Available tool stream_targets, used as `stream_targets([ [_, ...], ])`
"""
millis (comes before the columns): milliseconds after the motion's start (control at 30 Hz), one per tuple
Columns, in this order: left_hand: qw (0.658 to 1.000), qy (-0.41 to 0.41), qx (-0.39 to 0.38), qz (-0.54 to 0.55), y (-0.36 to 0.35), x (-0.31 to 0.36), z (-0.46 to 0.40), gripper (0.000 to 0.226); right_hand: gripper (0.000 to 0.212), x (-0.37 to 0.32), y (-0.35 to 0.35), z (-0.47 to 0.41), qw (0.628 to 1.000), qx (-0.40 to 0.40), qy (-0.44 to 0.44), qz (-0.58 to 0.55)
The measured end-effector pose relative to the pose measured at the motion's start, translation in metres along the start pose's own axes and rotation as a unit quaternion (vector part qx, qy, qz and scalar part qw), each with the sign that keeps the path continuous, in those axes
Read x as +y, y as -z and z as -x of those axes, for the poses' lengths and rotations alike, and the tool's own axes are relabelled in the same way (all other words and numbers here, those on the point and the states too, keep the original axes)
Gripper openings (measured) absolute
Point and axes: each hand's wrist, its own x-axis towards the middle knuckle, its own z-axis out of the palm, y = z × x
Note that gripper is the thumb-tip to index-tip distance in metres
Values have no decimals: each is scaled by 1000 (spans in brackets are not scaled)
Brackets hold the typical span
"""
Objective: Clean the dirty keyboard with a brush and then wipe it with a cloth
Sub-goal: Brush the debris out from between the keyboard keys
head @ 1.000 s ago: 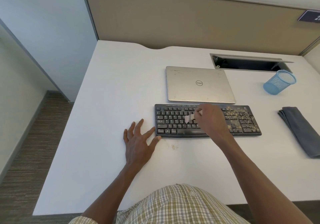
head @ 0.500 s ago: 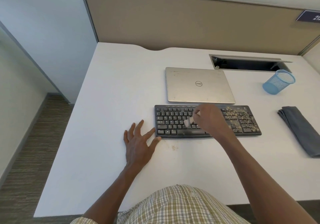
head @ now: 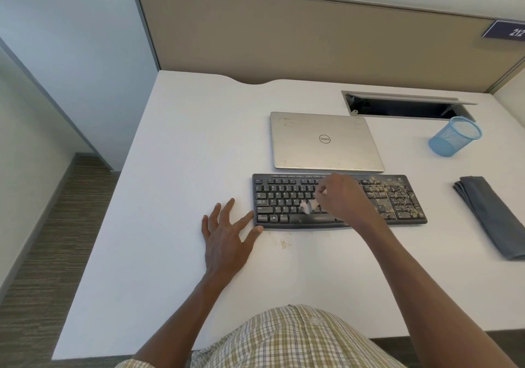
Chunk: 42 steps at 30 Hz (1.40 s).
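Two hands are at work on the keyboard, which lies on the white desk directly in front of the closed laptop. My left hand lies flat and spread on the desk, empty, thumb and forefinger touching the keyboard's left end to brace it. My right hand is closed around the brush, whose pale bristles are blurred over the lower letter rows. Left-hand keys look clear; the number pad and keys right of my hand carry heavy tan crumbs. A small scatter of debris sits on the desk just before the front edge. The grey cloth lies folded well to the right, untouched.

Risks, in my judgement: strokes toward the laptop could throw crumbs against it; a hard stroke could slide the keyboard if my brace slackens; wiping before the right side is brushed would smear grit.
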Motion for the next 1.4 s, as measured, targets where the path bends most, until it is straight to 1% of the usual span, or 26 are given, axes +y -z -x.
stream_targets([
  [67,1000,3,-5,2,1,0,0,57,26,3,1,0,1000,-11,-9,-5],
  [100,1000,5,-6,2,1,0,-1,58,26,5,3,0,1000,-4,-25,-6],
  [200,1000,2,-4,-1,0,0,-1,57,26,12,5,0,997,58,-55,-4],
  [267,1000,2,-4,-2,0,-1,0,56,24,14,-1,2,995,82,-57,-32],
  [400,1000,3,-7,-3,0,0,-1,57,26,16,-8,6,997,41,-58,-14],
  [533,1000,1,-3,4,0,-2,0,57,23,16,0,2,996,58,-58,-26],
  [667,1000,1,-2,-1,0,-1,0,59,26,18,-1,2,999,18,-44,-8],
  [800,1000,-1,2,2,0,-1,0,58,26,18,0,-1,998,42,-45,-14],
  [900,1000,2,-1,1,0,0,0,58,27,19,-3,-1,999,11,-33,-3],
  [1033,1000,1,-1,1,1,0,0,59,26,18,1,-3,998,38,-39,-18],
  [1133,1000,1,-1,-1,1,0,0,59,26,17,-2,-3,1000,9,-18,1],
  [1267,1000,0,-2,-3,0,0,0,57,26,16,-3,-2,998,43,-37,-14],
  [1333,1000,-2,-1,-2,0,0,0,57,27,17,-5,-2,999,25,-35,0],
  [1400,1000,-1,1,1,0,-1,0,55,26,17,-5,-3,999,27,-37,-1],
])
